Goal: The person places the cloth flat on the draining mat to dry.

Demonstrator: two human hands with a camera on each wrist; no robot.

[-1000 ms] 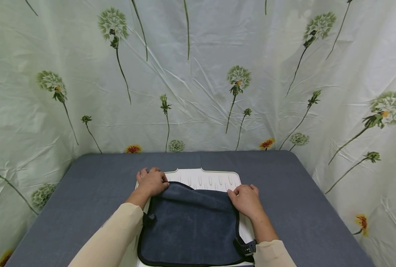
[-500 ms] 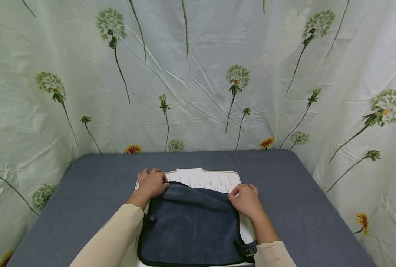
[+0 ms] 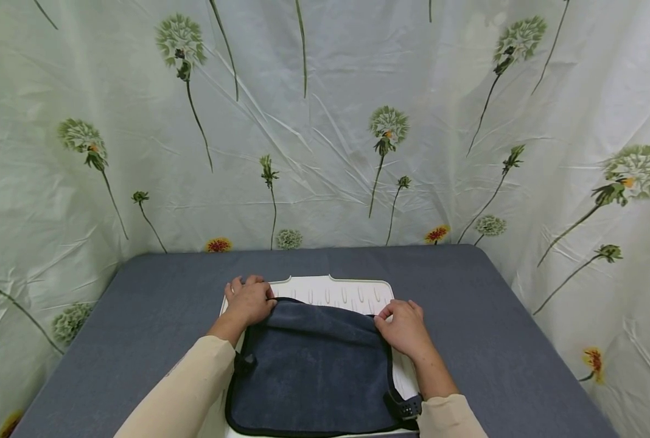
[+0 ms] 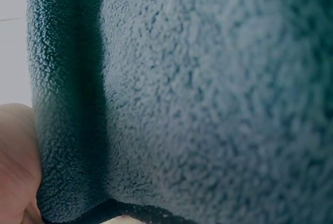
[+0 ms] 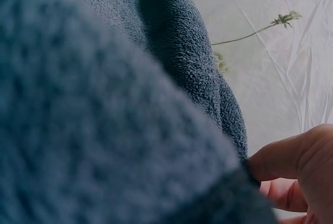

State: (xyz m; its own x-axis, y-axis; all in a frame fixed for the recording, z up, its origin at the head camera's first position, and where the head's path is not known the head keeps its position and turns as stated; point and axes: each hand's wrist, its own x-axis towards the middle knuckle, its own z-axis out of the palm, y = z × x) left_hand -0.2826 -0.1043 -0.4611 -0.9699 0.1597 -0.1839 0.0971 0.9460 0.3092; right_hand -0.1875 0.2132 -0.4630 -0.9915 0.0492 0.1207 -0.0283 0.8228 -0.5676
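A dark blue towel point(image 3: 314, 377) with a black edging lies over a white ribbed board point(image 3: 352, 292), covering most of it. My left hand point(image 3: 248, 301) pinches the towel's far left corner. At the far right corner, my right hand point(image 3: 404, 328) pinches the edge between thumb and fingers, as the right wrist view also shows at the thumb point(image 5: 281, 156). Between the hands the far edge is raised and slightly folded. Fleecy cloth fills most of the left wrist view, where part of the left hand point(image 4: 18, 161) shows at the lower left.
Under the board is a table with a grey cover point(image 3: 489, 365). A pale curtain printed with dandelions point(image 3: 325, 121) hangs behind the table and along both sides. Dark straps with a small device point(image 3: 404, 406) sit at the wrists.
The towel's raised far edge has straightened slightly between the hands, and its right corner sits a touch higher. Both hands keep their hold and have barely moved.
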